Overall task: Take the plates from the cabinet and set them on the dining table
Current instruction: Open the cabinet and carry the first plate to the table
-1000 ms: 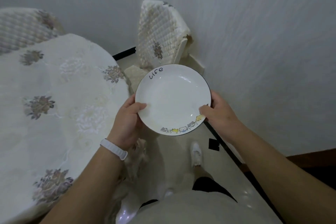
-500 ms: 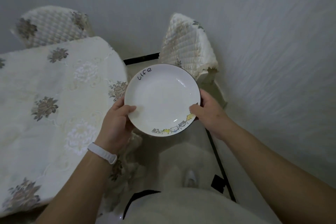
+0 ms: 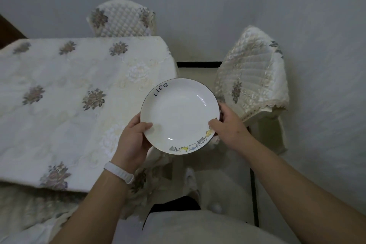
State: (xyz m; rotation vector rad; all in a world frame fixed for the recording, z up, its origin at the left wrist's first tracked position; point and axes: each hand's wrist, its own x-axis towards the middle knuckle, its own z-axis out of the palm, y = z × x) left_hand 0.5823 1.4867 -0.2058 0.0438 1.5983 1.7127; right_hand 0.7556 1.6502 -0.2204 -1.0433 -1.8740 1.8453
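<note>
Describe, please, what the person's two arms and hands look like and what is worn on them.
Both forearms are bare to the frame's edge, with no sleeves showing. The left hand has a narrow white band, smooth like a fitness strap, around its wrist. The right hand and its wrist carry nothing: no ring, watch or glove shows on either hand.

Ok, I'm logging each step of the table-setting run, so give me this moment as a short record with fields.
held item: white plate, "Life" lettering and cartoon cats on the rim
left hand: grips the plate's left edge, thumb on top
right hand: grips the plate's right edge
plate position: in the air, beside the table corner, not set down
dining table: covered by a floral cloth
chairs: one behind the table, one to the right
wrist: white band on the left
</note>
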